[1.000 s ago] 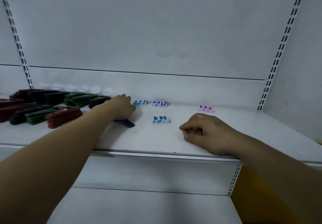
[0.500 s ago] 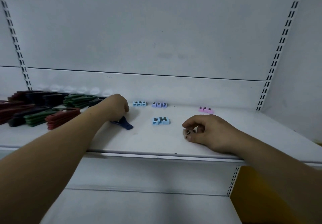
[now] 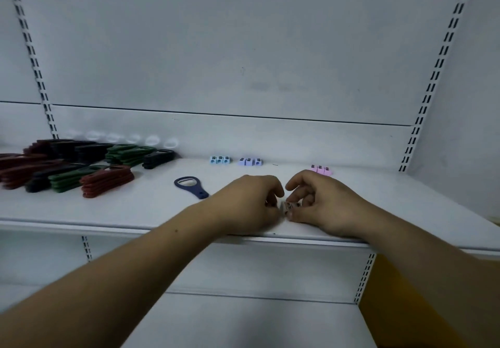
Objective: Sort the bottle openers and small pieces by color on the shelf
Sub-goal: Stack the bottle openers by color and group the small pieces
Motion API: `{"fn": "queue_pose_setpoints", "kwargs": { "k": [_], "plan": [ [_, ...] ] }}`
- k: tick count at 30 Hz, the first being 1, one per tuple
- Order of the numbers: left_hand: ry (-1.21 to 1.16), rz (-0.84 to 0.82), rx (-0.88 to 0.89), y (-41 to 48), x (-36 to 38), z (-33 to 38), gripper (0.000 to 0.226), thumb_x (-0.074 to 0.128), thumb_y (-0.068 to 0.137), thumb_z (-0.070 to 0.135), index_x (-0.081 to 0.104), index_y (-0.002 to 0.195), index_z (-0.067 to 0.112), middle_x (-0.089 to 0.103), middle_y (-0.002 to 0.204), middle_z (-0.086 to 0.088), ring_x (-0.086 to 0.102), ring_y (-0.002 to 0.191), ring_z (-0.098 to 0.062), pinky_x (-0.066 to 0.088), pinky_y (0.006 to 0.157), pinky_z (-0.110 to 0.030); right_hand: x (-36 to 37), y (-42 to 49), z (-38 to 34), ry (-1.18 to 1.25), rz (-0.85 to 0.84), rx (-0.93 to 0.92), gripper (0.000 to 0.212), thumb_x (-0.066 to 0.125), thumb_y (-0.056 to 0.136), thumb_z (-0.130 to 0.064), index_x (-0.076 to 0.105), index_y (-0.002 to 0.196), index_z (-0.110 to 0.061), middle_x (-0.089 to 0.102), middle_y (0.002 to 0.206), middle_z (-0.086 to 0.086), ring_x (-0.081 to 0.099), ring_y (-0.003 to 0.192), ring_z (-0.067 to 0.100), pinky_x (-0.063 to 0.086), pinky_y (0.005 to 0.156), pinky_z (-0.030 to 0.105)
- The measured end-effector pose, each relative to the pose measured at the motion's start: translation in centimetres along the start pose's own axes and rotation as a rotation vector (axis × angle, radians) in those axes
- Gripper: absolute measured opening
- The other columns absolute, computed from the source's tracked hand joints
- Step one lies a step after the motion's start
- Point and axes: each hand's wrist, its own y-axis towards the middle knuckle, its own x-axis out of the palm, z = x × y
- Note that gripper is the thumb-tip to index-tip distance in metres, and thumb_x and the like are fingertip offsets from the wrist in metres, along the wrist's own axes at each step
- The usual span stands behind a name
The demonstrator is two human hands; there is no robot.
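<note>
Two hands meet near the shelf (image 3: 135, 212) front. The right hand (image 3: 324, 204) pinches a small piece (image 3: 291, 207); the left hand (image 3: 249, 201) curls beside it, its hold hidden. Slow, small finger moves should keep the piece from the edge.

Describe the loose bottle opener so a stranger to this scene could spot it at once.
On the white shelf, start at the stacks of bottle openers at the left end. Between them and the left hand lies a dark blue bottle opener, flat. It alone lies single, not stacked.

Three trios of pieces (image 3: 219, 159), one loose opener (image 3: 190, 186)
</note>
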Motion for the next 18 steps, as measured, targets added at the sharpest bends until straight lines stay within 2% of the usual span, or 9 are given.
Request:
{"fn": "queue_pose_setpoints", "kwargs": {
  "k": [3,6,8,10,12,14,16,18],
  "plan": [
    [-0.027,-0.010,-0.003,0.0,-0.1,-0.1,0.034,0.061,0.087,0.031,0.057,0.119,0.022,0.064,0.108,0.007,0.058,0.098,-0.011,0.046,0.085,-0.024,0.4,-0.1,-0.8,-0.065,-0.007,-0.028,0.031,0.076,0.077,-0.025,0.052,0.092,-0.036,0.064,0.094,-0.013,0.051,0.060,-0.004,0.040,0.062,0.015],
    [-0.089,0.010,-0.035,-0.3,-0.3,-1.0,0.037,0.064,0.084,0.042,0.056,0.118,0.028,0.059,0.109,0.013,0.056,0.098,-0.006,0.045,0.085,-0.022,0.1,-0.4,-0.9,-0.044,-0.020,-0.005,0.032,0.075,0.075,-0.036,0.051,0.095,-0.040,0.062,0.102,-0.016,0.056,0.070,0.002,0.042,0.065,0.018],
    [-0.123,0.081,-0.067,0.0,-1.2,-2.2,0.037,0.065,0.085,0.037,0.055,0.120,0.030,0.057,0.115,0.011,0.054,0.101,-0.008,0.041,0.085,-0.021,-0.9,0.0,-0.4,-0.010,0.033,0.013,0.028,0.073,0.079,-0.036,0.053,0.098,-0.039,0.062,0.105,-0.016,0.059,0.076,0.006,0.044,0.069,0.022],
    [-0.009,0.100,-0.083,1.1,-2.1,-3.5,0.044,0.062,0.089,0.031,0.049,0.131,0.031,0.053,0.128,0.005,0.051,0.111,-0.014,0.038,0.091,-0.023,-2.5,1.4,0.9,-0.125,0.126,0.040,0.029,0.069,0.084,-0.031,0.055,0.110,-0.035,0.060,0.114,-0.012,0.056,0.084,0.009,0.042,0.076,0.023],
    [0.163,0.007,-0.096,2.4,-2.5,-4.2,0.054,0.059,0.091,0.033,0.039,0.142,0.035,0.042,0.143,0.002,0.042,0.126,-0.021,0.030,0.103,-0.028,-3.9,3.4,2.7,-0.312,0.166,0.112,0.045,0.066,0.087,-0.030,0.052,0.129,-0.026,0.053,0.129,-0.001,0.052,0.104,0.015,0.037,0.087,0.024],
    [0.204,-0.109,-0.127,3.4,-2.6,-4.4,0.055,0.058,0.091,0.035,0.038,0.143,0.038,0.035,0.149,0.003,0.036,0.134,-0.021,0.027,0.107,-0.029,-4.6,5.1,4.5,-0.433,0.141,0.213,0.058,0.062,0.089,-0.033,0.040,0.142,-0.023,0.040,0.143,0.006,0.042,0.126,0.024,0.034,0.101,0.029],
    [0.196,-0.172,-0.129,4.0,-2.4,-4.3,0.050,0.057,0.091,0.038,0.044,0.139,0.039,0.041,0.147,0.006,0.043,0.128,-0.016,0.030,0.102,-0.025,-4.7,6.3,5.9,-0.499,0.080,0.262,0.063,0.057,0.092,-0.036,0.031,0.148,-0.024,0.032,0.150,0.007,0.034,0.134,0.028,0.030,0.108,0.032],
    [0.203,-0.182,-0.092,4.5,-2.2,-4.0,0.041,0.055,0.093,0.040,0.051,0.133,0.037,0.051,0.138,0.008,0.050,0.112,-0.012,0.033,0.093,-0.020,-4.7,6.9,6.7,-0.503,0.034,0.244,0.062,0.054,0.094,-0.035,0.028,0.149,-0.026,0.032,0.150,0.006,0.035,0.134,0.027,0.028,0.110,0.031]
  ]
}}
